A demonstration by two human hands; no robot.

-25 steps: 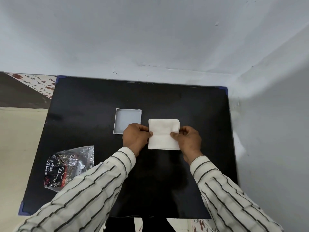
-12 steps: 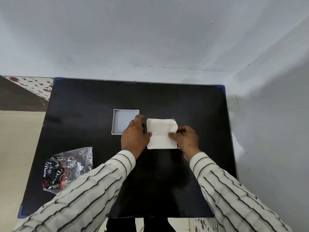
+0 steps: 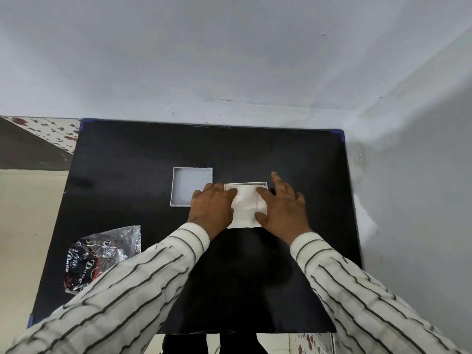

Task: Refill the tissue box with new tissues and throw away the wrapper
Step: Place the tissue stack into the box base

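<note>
A white stack of tissues (image 3: 246, 209) lies at the middle of the black table, over a white tissue box whose rim (image 3: 245, 184) shows along the stack's far edge. My left hand (image 3: 212, 208) presses on the stack's left side with its fingertips on the tissues. Across from it, my right hand (image 3: 282, 208) lies on the right side with fingers spread, thumb and one finger on the tissues. A shallow white square tray (image 3: 187, 185), open side up, sits just left of my left hand. The crumpled shiny black-and-red wrapper (image 3: 94, 256) lies at the table's front left.
The black table (image 3: 143, 149) stands in a corner, with a pale wall behind it and another along its right edge. Beige floor and patterned tiles (image 3: 51, 129) show to the left. My striped sleeves cover the table's front part.
The tissue stack has come down over the white box, whose far rim now shows. My right hand has spread its fingers across the stack, and my left hand has shifted onto the stack's left side.
</note>
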